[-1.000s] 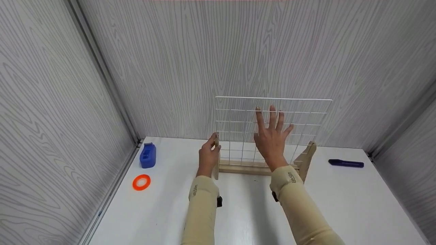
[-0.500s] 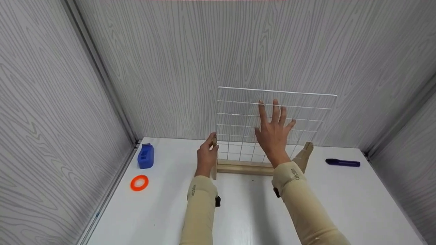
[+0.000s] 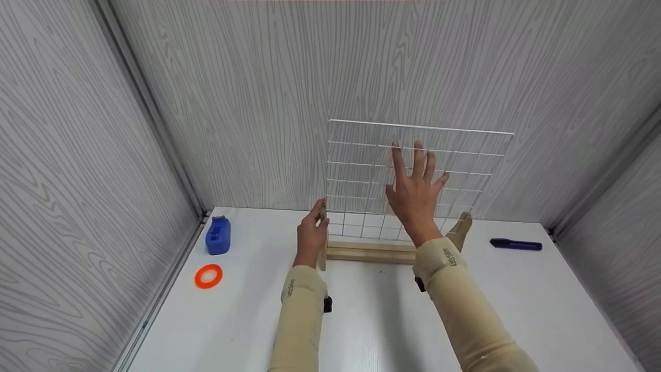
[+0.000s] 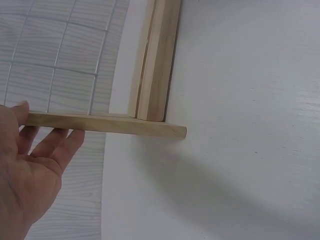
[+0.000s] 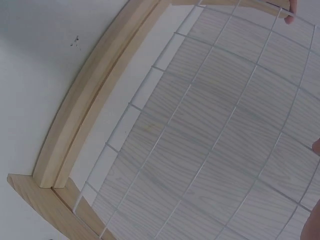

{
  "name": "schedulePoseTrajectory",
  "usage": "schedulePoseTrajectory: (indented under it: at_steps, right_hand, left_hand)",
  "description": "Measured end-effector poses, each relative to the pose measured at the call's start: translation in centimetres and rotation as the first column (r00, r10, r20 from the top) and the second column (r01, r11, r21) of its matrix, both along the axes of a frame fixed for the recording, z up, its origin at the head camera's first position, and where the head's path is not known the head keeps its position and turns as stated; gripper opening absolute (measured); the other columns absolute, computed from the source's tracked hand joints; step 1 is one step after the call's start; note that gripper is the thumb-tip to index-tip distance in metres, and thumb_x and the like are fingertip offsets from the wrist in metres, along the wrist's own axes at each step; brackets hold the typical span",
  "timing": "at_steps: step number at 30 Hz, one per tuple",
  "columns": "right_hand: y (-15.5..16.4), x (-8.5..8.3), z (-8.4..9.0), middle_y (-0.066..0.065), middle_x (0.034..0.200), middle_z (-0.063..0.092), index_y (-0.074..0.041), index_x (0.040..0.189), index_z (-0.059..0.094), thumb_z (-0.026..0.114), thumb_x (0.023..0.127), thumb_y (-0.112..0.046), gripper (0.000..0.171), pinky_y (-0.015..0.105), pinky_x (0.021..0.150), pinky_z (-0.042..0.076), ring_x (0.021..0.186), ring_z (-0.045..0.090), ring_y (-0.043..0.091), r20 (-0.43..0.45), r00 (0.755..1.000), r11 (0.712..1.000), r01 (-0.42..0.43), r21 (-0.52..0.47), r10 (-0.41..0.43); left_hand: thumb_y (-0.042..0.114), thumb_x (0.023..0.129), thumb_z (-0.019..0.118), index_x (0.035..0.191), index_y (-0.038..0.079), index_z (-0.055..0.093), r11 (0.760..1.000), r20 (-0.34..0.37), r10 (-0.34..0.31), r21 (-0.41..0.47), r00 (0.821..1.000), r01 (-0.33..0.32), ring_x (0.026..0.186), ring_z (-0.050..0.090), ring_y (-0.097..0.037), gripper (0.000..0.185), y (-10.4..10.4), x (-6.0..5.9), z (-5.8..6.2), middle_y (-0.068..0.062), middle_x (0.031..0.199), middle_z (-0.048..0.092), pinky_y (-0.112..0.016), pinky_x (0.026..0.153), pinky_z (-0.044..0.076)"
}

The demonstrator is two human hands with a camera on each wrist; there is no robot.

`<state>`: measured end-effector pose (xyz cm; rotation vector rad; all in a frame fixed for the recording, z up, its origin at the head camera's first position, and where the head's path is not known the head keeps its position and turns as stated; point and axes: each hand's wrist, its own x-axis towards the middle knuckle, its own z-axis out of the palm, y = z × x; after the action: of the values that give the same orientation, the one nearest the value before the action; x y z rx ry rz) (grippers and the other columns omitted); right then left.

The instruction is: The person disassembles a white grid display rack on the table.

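Note:
A white wire grid point(image 3: 421, 126) stands above a wooden frame with a grooved crossbar point(image 3: 369, 253). My left hand point(image 3: 311, 235) pinches the frame's left wooden side piece point(image 4: 100, 124) near its far end, thumb on one face and fingers on the other. In the head view my right hand point(image 3: 414, 196) lies against the middle of the grid with its fingers spread and straight. Only a bit of that hand enters the right wrist view at the right edge. The grid's lower edge sits behind the crossbar, near the right side piece point(image 5: 42, 205).
On the white tabletop point(image 3: 356, 320), a blue tape dispenser point(image 3: 218, 236) and an orange tape roll point(image 3: 208, 276) lie to the left. A dark purple capped tool point(image 3: 516, 244), perhaps a cutter, lies to the right. A wood-patterned wall point(image 3: 268, 103) rises close behind.
The grid's top edge has risen in the head view, its right side lower than its left. My right hand has moved up with it; the left hand keeps its hold on the side piece.

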<state>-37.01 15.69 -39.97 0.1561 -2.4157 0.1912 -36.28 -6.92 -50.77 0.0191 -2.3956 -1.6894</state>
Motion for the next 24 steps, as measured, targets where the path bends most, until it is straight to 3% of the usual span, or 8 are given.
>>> schedulePoseTrajectory:
  at_steps: [14, 24]
  right_hand:
    - [-0.3, 0.1, 2.2, 0.016, 0.168, 0.017, -0.037, 0.161, 0.021, 0.084, 0.084, -0.031, 0.101, 0.088, 0.102, 0.020, 0.151, 0.022, 0.046, -0.074, 0.997, 0.999, -0.030, 0.014, 0.031]
    - [-0.2, -0.1, 3.2, 0.017, 0.170, 0.013, -0.038, 0.161, 0.021, 0.080, 0.087, -0.034, 0.095, 0.087, 0.106, 0.018, 0.156, 0.016, 0.044, -0.035, 0.999, 1.000, -0.024, -0.008, 0.023]
  left_hand:
    - [0.008, 0.103, 0.058, 0.155, 0.024, 0.043, 0.999, 0.008, 0.028, -0.033, 1.000, -0.028, 0.143, 0.049, -0.028, 0.057, 0.3, 0.3, 0.1, -0.011, 0.153, 0.052, -0.041, 0.116, 0.043]
    - [0.005, 0.102, 0.058, 0.155, 0.024, 0.043, 1.000, -0.022, 0.020, -0.016, 1.000, -0.020, 0.143, 0.047, -0.030, 0.058, 0.1, 0.2, 0.0, -0.013, 0.151, 0.053, -0.043, 0.115, 0.043]
